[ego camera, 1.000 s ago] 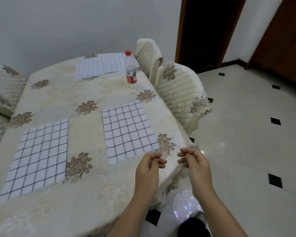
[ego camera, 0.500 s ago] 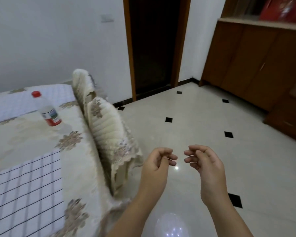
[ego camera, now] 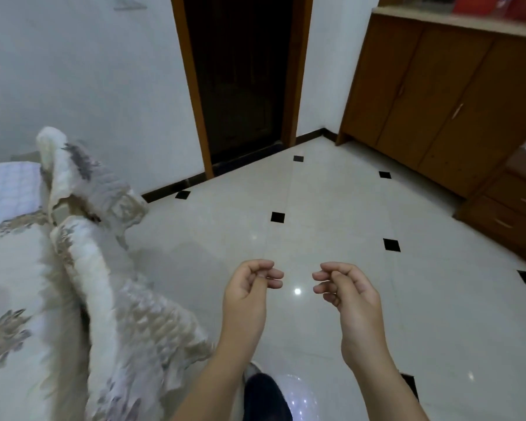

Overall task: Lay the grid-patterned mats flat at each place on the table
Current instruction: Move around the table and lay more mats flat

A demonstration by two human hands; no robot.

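Two loosely curled hands (ego camera: 247, 296) (ego camera: 353, 294) above glossy tiles (ego camera: 331, 208)

Table (ego camera: 9, 268) takes the left of your view. One mat (ego camera: 8, 189) lies on its far end. Two chairs stand against the table's right edge, one behind the other: the near chair (ego camera: 128, 314) and the far chair (ego camera: 70, 165), their backs close together. The floor (ego camera: 316, 208) extends to their right. Your left hand (ego camera: 249, 296) and right hand (ego camera: 349, 296) hang over the floor, right of the near chair, side by side and apart. Behind them, a doorway (ego camera: 240, 74) sits in the far wall. A cabinet (ego camera: 453, 95) stands right of the doorway, with a drawer unit (ego camera: 516, 208) nearer you at its right end. Your foot (ego camera: 264, 396) is on the floor below the left forearm.
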